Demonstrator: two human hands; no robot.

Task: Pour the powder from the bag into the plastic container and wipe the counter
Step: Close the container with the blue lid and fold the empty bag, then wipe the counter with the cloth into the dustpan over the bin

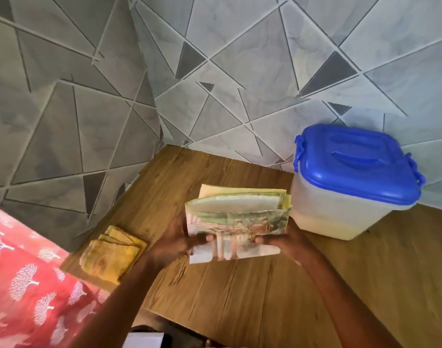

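while both hands pinch the bag [237,222] upright above the counter [240,297], left hand [174,243] and right hand [286,241] at its lower corners, the container [345,202] sits just right, lid [355,164] still on, nearer the right hand.

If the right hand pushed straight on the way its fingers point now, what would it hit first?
The right hand already grips the printed paper bag, fingers pointing leftward across its base. Straight on, it likely meets the left hand gripping the opposite side, though depth is unclear.
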